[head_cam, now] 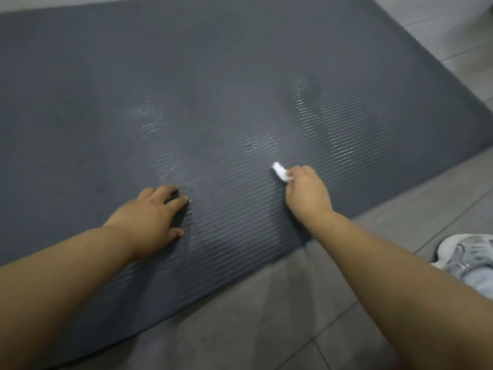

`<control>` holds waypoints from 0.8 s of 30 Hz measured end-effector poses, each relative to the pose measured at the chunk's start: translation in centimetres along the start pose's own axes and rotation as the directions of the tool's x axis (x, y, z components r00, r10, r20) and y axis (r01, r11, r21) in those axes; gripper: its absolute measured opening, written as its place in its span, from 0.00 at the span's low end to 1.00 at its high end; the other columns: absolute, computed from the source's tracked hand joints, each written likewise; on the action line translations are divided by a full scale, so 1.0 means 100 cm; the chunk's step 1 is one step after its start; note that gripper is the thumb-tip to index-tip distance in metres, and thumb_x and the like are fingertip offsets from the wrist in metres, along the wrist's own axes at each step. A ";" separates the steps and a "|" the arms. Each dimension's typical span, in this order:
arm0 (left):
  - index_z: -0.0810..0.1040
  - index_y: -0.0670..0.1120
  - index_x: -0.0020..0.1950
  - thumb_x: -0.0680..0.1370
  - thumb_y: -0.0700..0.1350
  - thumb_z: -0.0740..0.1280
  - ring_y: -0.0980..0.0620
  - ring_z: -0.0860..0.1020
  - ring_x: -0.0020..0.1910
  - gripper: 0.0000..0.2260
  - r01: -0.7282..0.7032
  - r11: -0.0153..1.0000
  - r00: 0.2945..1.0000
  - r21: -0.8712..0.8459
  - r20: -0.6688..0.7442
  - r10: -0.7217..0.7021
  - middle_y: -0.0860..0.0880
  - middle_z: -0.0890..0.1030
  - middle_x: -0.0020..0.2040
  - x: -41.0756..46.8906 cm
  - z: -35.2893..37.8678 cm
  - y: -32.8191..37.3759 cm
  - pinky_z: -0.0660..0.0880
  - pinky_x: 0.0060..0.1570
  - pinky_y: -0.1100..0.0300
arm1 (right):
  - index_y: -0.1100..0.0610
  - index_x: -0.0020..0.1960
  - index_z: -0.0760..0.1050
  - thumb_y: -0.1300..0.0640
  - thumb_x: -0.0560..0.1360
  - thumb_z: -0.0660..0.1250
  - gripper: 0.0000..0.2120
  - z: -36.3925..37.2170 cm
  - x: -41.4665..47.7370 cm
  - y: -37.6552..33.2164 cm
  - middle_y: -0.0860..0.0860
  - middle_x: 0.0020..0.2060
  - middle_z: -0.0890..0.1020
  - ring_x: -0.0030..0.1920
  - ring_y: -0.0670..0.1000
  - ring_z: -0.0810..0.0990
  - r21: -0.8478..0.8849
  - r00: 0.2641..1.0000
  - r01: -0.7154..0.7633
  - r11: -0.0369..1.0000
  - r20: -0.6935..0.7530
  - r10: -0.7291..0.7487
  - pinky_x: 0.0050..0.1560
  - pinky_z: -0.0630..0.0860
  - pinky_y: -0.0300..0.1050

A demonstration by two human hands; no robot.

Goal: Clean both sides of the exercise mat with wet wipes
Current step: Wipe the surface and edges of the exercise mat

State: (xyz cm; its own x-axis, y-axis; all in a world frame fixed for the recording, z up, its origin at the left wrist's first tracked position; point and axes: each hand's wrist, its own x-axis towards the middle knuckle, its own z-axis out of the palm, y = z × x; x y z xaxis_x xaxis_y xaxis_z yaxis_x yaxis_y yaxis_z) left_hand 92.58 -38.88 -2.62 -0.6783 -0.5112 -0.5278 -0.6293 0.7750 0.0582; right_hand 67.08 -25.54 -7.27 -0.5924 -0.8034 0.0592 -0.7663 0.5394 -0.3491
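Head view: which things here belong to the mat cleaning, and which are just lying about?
Part of the job: exercise mat, with wet streaks; wet wipe, held in the right hand; left hand, resting flat on the mat.
Just there: tiled floor; grey sneaker at the right edge.

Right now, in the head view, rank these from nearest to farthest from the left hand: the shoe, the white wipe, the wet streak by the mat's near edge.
1. The wet streak, on the mat just ahead of the left hand.
2. The wipe, to the right, pinched in the right hand.
3. The shoe, far right on the floor, off the mat.
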 end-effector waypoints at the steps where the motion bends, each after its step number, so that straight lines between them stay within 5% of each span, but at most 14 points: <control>1: 0.52 0.55 0.77 0.78 0.61 0.58 0.48 0.56 0.71 0.30 -0.002 1.000 1.000 0.021 -0.001 0.002 0.53 0.51 0.75 0.001 -0.002 -0.006 0.64 0.68 0.55 | 0.64 0.59 0.73 0.66 0.75 0.56 0.14 -0.007 0.016 0.012 0.61 0.57 0.73 0.54 0.62 0.75 -0.026 0.982 -0.186 0.982 0.021 0.186 0.53 0.72 0.51; 4: 0.53 0.58 0.76 0.78 0.62 0.56 0.48 0.58 0.69 0.28 -0.019 0.999 1.000 0.046 -0.024 0.020 0.54 0.52 0.74 0.009 -0.007 -0.019 0.65 0.67 0.55 | 0.64 0.64 0.69 0.65 0.76 0.55 0.16 -0.006 0.033 -0.005 0.60 0.61 0.70 0.56 0.62 0.74 -0.055 0.916 -0.398 0.916 0.035 0.400 0.56 0.68 0.49; 6: 0.53 0.57 0.76 0.78 0.62 0.56 0.48 0.58 0.69 0.28 -0.010 0.999 0.998 0.040 -0.055 0.012 0.52 0.53 0.74 0.017 -0.011 -0.023 0.64 0.67 0.54 | 0.62 0.65 0.70 0.64 0.77 0.56 0.17 0.012 0.028 -0.044 0.60 0.60 0.71 0.56 0.60 0.74 -0.001 0.949 -0.307 0.952 0.078 0.306 0.57 0.68 0.47; 8: 0.51 0.53 0.77 0.78 0.62 0.57 0.47 0.57 0.70 0.31 0.032 0.999 0.997 0.024 -0.073 -0.031 0.50 0.52 0.74 0.025 -0.013 -0.025 0.63 0.69 0.54 | 0.62 0.64 0.71 0.64 0.77 0.57 0.16 0.035 0.011 -0.085 0.59 0.57 0.73 0.53 0.59 0.75 0.045 0.979 0.019 0.999 0.201 -0.027 0.53 0.70 0.47; 10: 0.49 0.51 0.77 0.77 0.63 0.56 0.46 0.54 0.72 0.33 0.070 0.997 0.995 0.032 -0.069 -0.067 0.49 0.50 0.75 0.030 -0.016 -0.026 0.60 0.70 0.53 | 0.63 0.63 0.73 0.66 0.75 0.59 0.17 0.041 -0.006 -0.106 0.60 0.52 0.75 0.45 0.61 0.77 0.108 0.862 0.408 0.907 0.283 -0.421 0.40 0.70 0.46; 12: 0.48 0.51 0.77 0.76 0.66 0.55 0.45 0.51 0.74 0.35 0.108 0.993 0.993 0.056 -0.060 -0.105 0.48 0.47 0.76 0.031 -0.017 -0.030 0.58 0.71 0.51 | 0.61 0.58 0.78 0.66 0.70 0.61 0.17 0.036 0.009 -0.086 0.60 0.45 0.77 0.38 0.60 0.78 0.063 0.814 0.541 0.839 0.215 -0.540 0.32 0.73 0.46; 13: 0.47 0.52 0.77 0.75 0.67 0.54 0.44 0.50 0.74 0.36 0.128 0.990 0.991 0.054 -0.054 -0.125 0.48 0.46 0.77 0.030 -0.017 -0.032 0.57 0.71 0.50 | 0.58 0.58 0.78 0.65 0.71 0.61 0.18 0.030 0.024 -0.068 0.59 0.46 0.77 0.40 0.60 0.79 0.011 0.867 0.475 0.880 0.167 -0.470 0.36 0.76 0.46; 15: 0.46 0.55 0.77 0.74 0.69 0.54 0.43 0.47 0.75 0.37 0.157 0.988 0.987 0.007 -0.028 -0.157 0.47 0.43 0.77 0.029 -0.015 -0.038 0.55 0.72 0.48 | 0.55 0.64 0.75 0.64 0.75 0.57 0.20 0.010 0.057 -0.022 0.59 0.55 0.74 0.53 0.60 0.77 -0.102 0.992 0.090 0.991 0.098 -0.080 0.53 0.73 0.48; 17: 0.45 0.58 0.77 0.73 0.70 0.54 0.43 0.44 0.76 0.37 0.165 0.984 0.986 -0.063 -0.002 -0.165 0.49 0.41 0.77 0.028 -0.012 -0.042 0.55 0.73 0.48 | 0.57 0.67 0.71 0.64 0.76 0.55 0.20 -0.012 0.077 0.012 0.60 0.60 0.71 0.58 0.62 0.74 -0.140 0.952 -0.301 0.943 0.019 0.307 0.58 0.69 0.48; 18: 0.45 0.59 0.77 0.73 0.70 0.55 0.44 0.44 0.76 0.37 0.161 0.983 0.987 -0.087 0.002 -0.162 0.50 0.41 0.77 0.028 -0.011 -0.043 0.55 0.73 0.48 | 0.59 0.68 0.69 0.64 0.77 0.54 0.20 -0.011 0.080 0.015 0.61 0.61 0.70 0.58 0.62 0.73 -0.158 0.926 -0.374 0.914 -0.018 0.376 0.58 0.68 0.48; 21: 0.47 0.60 0.76 0.72 0.71 0.55 0.44 0.47 0.75 0.37 0.145 0.985 0.989 -0.097 -0.021 -0.147 0.51 0.43 0.78 0.032 -0.012 -0.046 0.57 0.72 0.48 | 0.56 0.67 0.67 0.62 0.79 0.51 0.18 0.016 0.077 -0.016 0.57 0.63 0.70 0.58 0.60 0.73 -0.091 0.942 -0.332 0.939 0.018 0.335 0.53 0.65 0.44; 24: 0.48 0.59 0.77 0.73 0.70 0.55 0.45 0.52 0.74 0.36 0.128 0.989 0.989 -0.067 -0.064 -0.133 0.52 0.47 0.77 0.033 -0.015 -0.052 0.59 0.71 0.50 | 0.57 0.70 0.66 0.62 0.79 0.52 0.19 0.043 0.065 -0.063 0.58 0.64 0.68 0.59 0.60 0.72 -0.059 0.996 -0.017 0.998 0.084 0.022 0.60 0.64 0.44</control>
State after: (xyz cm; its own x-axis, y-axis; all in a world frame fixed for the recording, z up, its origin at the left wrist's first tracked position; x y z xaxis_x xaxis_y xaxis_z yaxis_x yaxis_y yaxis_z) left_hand 93.12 -45.14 -3.41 -0.6117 -0.6320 -0.4758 -0.7350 0.6765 0.0464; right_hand 69.18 -35.22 -8.67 -0.5864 -0.8095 -0.0275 -0.7693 0.5672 -0.2940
